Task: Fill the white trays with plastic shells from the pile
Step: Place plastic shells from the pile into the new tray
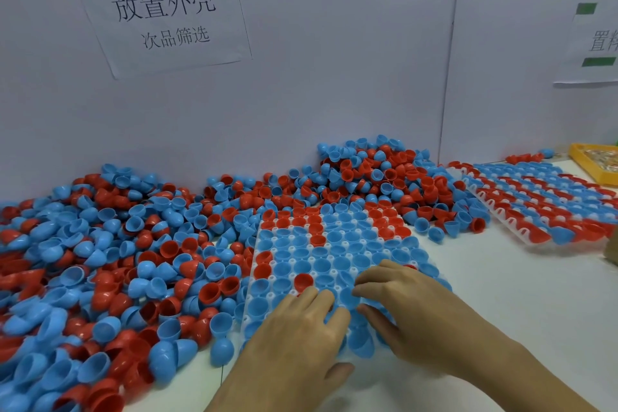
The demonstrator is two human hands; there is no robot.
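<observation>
lay near the front edge of the bench [501,304]: a white tray [334,246], nearly every cup filled with blue and red shells, open sides up. rested on its near end, both hands side by side. left hand [294,341] flat, fingers [314,299] fairly straight over blue shells in the tray, gripping nothing that showed. right hand [411,318] bent at the knuckles, fingers [378,278] curled down onto the tray's shells; could not tell whether a shell sat in the grip. spread along the back wall and over the left side of the bench: the pile [100,261] of loose red and blue shells. sat toward the right edge, a second tray [535,204], full. beyond it, at the far right corner, a yellow bin [592,160]. hung on the wall, a paper sign [160,10].
</observation>
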